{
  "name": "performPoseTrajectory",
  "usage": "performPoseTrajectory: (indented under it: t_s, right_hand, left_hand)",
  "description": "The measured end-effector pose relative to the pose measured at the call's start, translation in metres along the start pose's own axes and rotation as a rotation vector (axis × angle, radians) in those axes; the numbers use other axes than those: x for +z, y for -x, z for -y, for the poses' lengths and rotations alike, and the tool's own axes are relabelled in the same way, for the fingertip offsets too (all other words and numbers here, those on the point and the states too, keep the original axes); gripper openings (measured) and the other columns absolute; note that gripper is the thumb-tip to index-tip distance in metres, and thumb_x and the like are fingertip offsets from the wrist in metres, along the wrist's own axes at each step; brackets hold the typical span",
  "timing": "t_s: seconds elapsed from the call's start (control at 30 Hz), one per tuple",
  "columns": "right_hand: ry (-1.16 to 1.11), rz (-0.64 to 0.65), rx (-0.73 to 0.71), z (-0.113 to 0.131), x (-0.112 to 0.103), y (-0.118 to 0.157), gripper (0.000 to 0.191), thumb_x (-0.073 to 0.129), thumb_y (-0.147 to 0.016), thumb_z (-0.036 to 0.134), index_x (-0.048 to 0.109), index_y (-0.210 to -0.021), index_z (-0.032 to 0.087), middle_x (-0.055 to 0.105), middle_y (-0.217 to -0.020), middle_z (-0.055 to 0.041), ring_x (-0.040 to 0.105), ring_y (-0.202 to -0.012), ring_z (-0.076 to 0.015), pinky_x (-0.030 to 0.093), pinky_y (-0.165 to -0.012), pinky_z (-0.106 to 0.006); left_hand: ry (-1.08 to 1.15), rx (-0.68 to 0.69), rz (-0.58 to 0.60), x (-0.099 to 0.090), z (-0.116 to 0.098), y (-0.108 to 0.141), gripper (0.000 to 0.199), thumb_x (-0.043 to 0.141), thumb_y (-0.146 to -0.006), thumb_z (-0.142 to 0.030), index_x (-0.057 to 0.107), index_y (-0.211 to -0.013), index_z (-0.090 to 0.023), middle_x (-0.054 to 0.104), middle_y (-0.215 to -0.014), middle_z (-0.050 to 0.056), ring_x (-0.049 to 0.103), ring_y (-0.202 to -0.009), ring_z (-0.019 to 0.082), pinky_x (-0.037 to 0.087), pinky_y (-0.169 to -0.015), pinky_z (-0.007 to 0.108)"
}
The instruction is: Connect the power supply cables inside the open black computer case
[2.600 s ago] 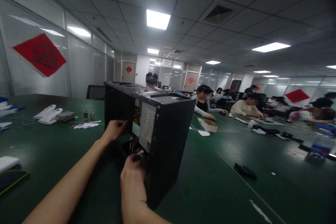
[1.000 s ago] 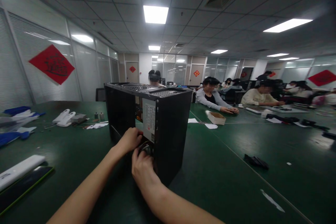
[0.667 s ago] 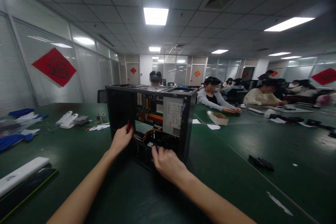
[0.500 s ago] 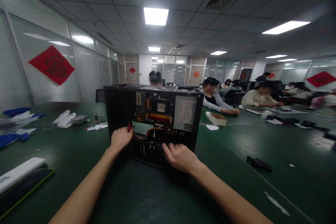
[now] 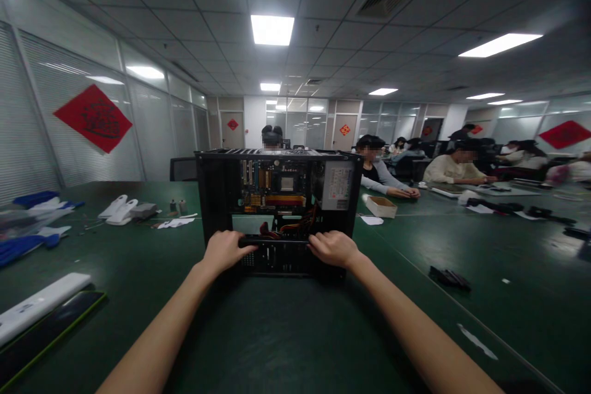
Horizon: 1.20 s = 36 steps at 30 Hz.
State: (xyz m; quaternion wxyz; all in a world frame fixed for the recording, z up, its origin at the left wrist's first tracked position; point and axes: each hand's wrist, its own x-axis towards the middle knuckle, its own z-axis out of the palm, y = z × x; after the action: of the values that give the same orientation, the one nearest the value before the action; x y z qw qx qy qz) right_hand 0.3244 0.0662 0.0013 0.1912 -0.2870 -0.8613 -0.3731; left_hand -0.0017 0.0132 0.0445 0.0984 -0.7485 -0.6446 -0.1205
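An open black computer case (image 5: pixel 217 197) stands on the green table in front of me. Its motherboard (image 5: pixel 258 180) and silver power supply (image 5: pixel 335 184) are exposed, and bundled cables (image 5: pixel 300 225) with dark red connectors hang inside. A black bar (image 5: pixel 277 240) runs across the near, lower part of the case. My left hand (image 5: pixel 225 249) is closed over the bar's left end, thumb along it. At the right end, my right hand (image 5: pixel 336 248) grips the same bar with curled fingers. Parts of both hands' fingers are hidden behind it.
Left of the case lie white pieces (image 5: pixel 119 209), a grey block (image 5: pixel 144 211), papers and blue gloves (image 5: pixel 32 248). A long white box (image 5: pixel 46 305) lies nearer. Rightward are a small open box (image 5: pixel 381 205) and black parts (image 5: pixel 450 277). Several people sit beyond.
My left hand has let go of a red connector by the opening and come down onto the bar. The right hand has shifted slightly right and up. The case appears more squarely facing me.
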Motion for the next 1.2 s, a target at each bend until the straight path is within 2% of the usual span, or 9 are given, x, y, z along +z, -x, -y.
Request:
performPoseTrajectory:
  t_s: [0.23, 0.57, 0.8, 1.0, 1.2]
  right_hand:
    - [0.001, 0.061, 0.085, -0.012, 0.013, 0.0, 0.031, 0.045, -0.095, 0.034, 0.065, -0.081, 0.015, 0.067, -0.07, -0.0061, 0.056, -0.058, -0.0145, 0.023, -0.055, -0.029]
    - [-0.054, 0.07, 0.255, 0.004, 0.007, 0.003, 0.03, 0.046, -0.098, 0.037, 0.061, -0.082, 0.016, 0.065, -0.075, -0.0052, 0.057, -0.066, -0.0157, 0.027, -0.061, -0.029]
    - [-0.091, 0.045, 0.261, 0.006, 0.004, 0.004, 0.028, 0.048, -0.098, 0.035, 0.059, -0.08, 0.017, 0.065, -0.074, -0.0037, 0.057, -0.065, -0.0157, 0.025, -0.062, -0.031]
    - [-0.101, 0.1, 0.244, 0.008, -0.004, 0.005, 0.032, 0.044, -0.099, 0.038, 0.061, -0.082, 0.017, 0.066, -0.074, -0.0039, 0.057, -0.065, -0.0154, 0.025, -0.061, -0.031]
    - [-0.118, 0.161, 0.279, 0.01, -0.014, 0.004, 0.038, 0.04, -0.1, 0.044, 0.061, -0.083, 0.017, 0.067, -0.077, -0.0047, 0.06, -0.068, -0.0171, 0.027, -0.062, -0.03]
  left_hand:
    - [-0.02, -0.037, -0.017, 0.003, -0.017, 0.001, 0.056, 0.053, -0.082, -0.064, 0.073, -0.105, -0.017, 0.074, -0.096, 0.016, 0.068, -0.095, 0.032, 0.045, -0.083, 0.037]
    - [0.011, -0.027, 0.002, -0.003, -0.017, 0.006, 0.044, 0.059, -0.082, -0.055, 0.073, -0.104, -0.02, 0.075, -0.095, 0.013, 0.068, -0.094, 0.032, 0.045, -0.084, 0.038]
    - [-0.011, -0.021, -0.004, 0.001, -0.015, 0.008, 0.043, 0.06, -0.081, -0.055, 0.072, -0.104, -0.021, 0.075, -0.094, 0.012, 0.068, -0.091, 0.032, 0.046, -0.079, 0.038]
    - [0.03, 0.069, -0.075, 0.002, -0.012, 0.013, 0.04, 0.061, -0.081, -0.054, 0.071, -0.096, -0.019, 0.075, -0.092, 0.009, 0.068, -0.087, 0.029, 0.044, -0.085, 0.041]
    - [0.005, 0.123, -0.14, 0.005, -0.012, 0.016, 0.04, 0.058, -0.083, -0.055, 0.069, -0.092, -0.018, 0.074, -0.088, 0.01, 0.067, -0.086, 0.029, 0.043, -0.083, 0.042]
